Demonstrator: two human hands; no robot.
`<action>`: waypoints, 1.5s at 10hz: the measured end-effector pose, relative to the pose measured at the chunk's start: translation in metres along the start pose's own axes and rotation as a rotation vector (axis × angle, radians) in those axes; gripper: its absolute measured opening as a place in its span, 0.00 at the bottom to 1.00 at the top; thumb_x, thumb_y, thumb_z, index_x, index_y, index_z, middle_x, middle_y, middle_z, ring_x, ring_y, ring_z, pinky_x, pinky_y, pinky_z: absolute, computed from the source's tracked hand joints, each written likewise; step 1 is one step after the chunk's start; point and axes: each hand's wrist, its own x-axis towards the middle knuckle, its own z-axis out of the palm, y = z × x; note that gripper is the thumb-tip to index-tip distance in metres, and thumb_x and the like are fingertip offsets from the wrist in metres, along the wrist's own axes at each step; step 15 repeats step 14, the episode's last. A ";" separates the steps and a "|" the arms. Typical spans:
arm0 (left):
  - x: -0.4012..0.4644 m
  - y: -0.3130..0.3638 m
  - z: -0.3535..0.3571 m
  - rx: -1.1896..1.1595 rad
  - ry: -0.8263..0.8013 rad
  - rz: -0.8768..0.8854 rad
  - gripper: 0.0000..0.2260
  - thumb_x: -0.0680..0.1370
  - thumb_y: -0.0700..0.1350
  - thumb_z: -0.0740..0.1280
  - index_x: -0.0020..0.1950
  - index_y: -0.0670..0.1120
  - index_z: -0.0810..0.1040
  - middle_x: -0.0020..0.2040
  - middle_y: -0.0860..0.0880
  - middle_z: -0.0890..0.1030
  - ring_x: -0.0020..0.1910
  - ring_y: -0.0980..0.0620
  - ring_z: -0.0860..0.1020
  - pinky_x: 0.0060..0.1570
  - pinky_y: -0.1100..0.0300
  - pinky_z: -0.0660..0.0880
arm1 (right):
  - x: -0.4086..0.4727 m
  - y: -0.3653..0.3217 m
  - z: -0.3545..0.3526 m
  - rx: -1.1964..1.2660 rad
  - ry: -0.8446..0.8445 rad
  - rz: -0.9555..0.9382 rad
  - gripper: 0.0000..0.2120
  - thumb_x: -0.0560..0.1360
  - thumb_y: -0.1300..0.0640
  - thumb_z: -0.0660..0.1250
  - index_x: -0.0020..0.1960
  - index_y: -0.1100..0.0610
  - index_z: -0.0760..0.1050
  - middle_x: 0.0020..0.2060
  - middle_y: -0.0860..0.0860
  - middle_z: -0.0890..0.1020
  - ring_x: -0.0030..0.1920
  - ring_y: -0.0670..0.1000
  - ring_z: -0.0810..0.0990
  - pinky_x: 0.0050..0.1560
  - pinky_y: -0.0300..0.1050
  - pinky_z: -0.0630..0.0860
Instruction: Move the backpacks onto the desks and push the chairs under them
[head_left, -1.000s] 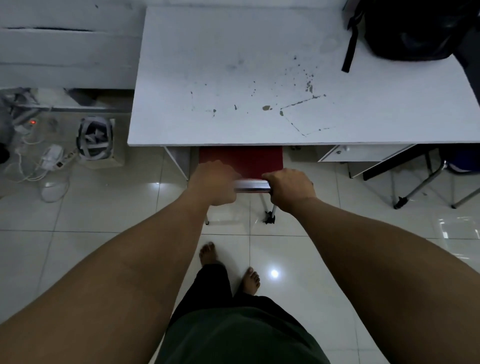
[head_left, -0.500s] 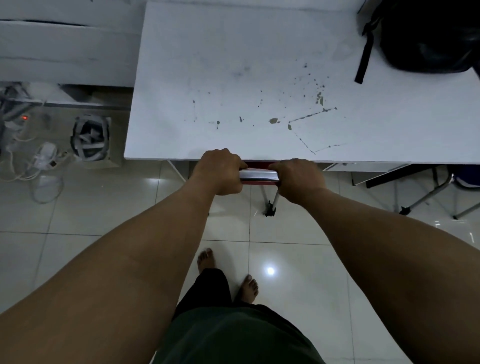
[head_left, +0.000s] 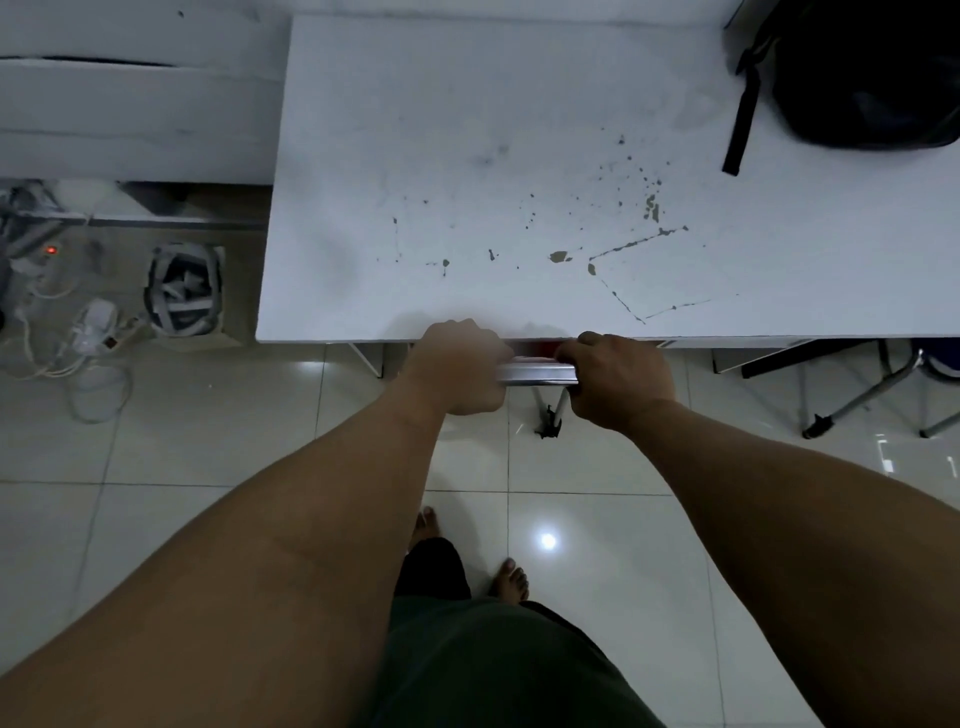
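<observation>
A white desk (head_left: 467, 156) with chipped paint fills the upper middle. A black backpack (head_left: 862, 78) lies on its far right corner, one strap hanging toward me. A chair with a red seat sits almost wholly under the desk; only its shiny metal back bar (head_left: 535, 373) and one rear leg show at the desk's front edge. My left hand (head_left: 460, 366) and my right hand (head_left: 618, 379) both grip that bar, side by side.
Left of the desk on the tiled floor (head_left: 208, 441) lie a power strip with white cables (head_left: 88, 332) and a headset on a box (head_left: 184, 293). Another chair's metal legs (head_left: 862, 395) stand under the desk at the right. My bare feet are below.
Both hands have pushed the chair forward. Its red seat, plainly visible a second ago, has slid under the desk until the back bar meets the desk edge.
</observation>
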 end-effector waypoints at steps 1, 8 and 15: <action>0.001 0.000 0.003 -0.014 0.013 -0.003 0.18 0.64 0.54 0.65 0.53 0.58 0.83 0.36 0.53 0.81 0.33 0.50 0.76 0.32 0.62 0.62 | -0.001 0.000 0.000 0.001 -0.017 0.005 0.15 0.67 0.53 0.70 0.53 0.45 0.78 0.42 0.46 0.80 0.39 0.54 0.81 0.31 0.42 0.66; 0.001 0.002 -0.007 -0.141 -0.190 -0.129 0.24 0.64 0.52 0.66 0.61 0.61 0.76 0.45 0.54 0.81 0.40 0.51 0.76 0.37 0.60 0.68 | 0.002 -0.003 -0.012 0.110 -0.202 0.050 0.19 0.71 0.56 0.67 0.62 0.48 0.72 0.50 0.50 0.78 0.49 0.53 0.78 0.40 0.45 0.68; 0.001 0.022 -0.058 -0.120 -0.494 -0.272 0.29 0.70 0.51 0.74 0.71 0.56 0.74 0.67 0.52 0.75 0.62 0.47 0.75 0.60 0.51 0.74 | 0.024 0.006 -0.074 0.155 -0.636 0.126 0.13 0.69 0.47 0.73 0.45 0.55 0.77 0.49 0.53 0.80 0.48 0.55 0.80 0.51 0.49 0.78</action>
